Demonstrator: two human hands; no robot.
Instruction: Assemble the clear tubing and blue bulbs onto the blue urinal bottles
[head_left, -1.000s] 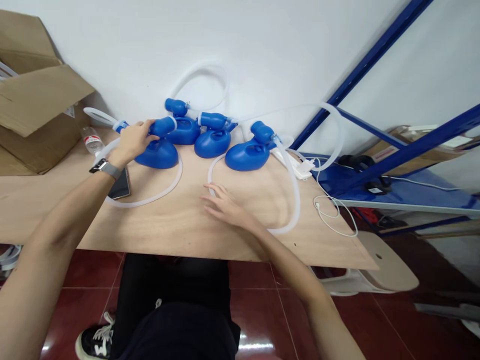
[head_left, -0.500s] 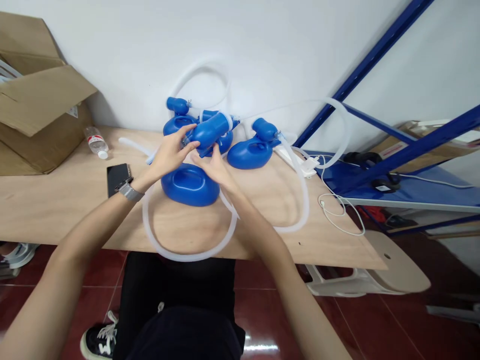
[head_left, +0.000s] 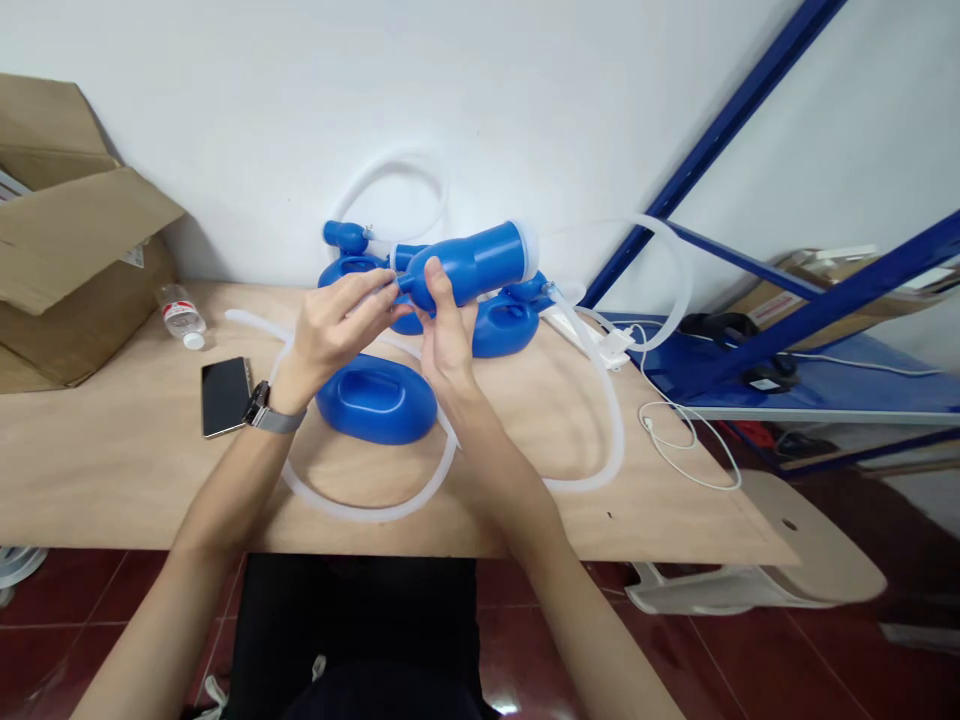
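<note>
My right hand is wrapped round a blue plastic urinal funnel from below, its thumb lying along the near side. The funnel is held above the table, tilted, its wide mouth with a whitish rim facing right. At its narrow spout on the left, the fingers of my left hand are pinched together; any small part between them is hidden. Below my hands lies a blue urinal bottle with a handle hollow, and a translucent white hose loops in front of it.
Behind stand other blue urinal bottles with hoses. A phone, a water bottle and an open cardboard box are on the left. To the right are a power strip, white cables and a blue metal shelf.
The funnel has moved right and turned, so its mouth points further right. My right hand has shifted from under its narrow end to round its body. The view has tilted slightly.
</note>
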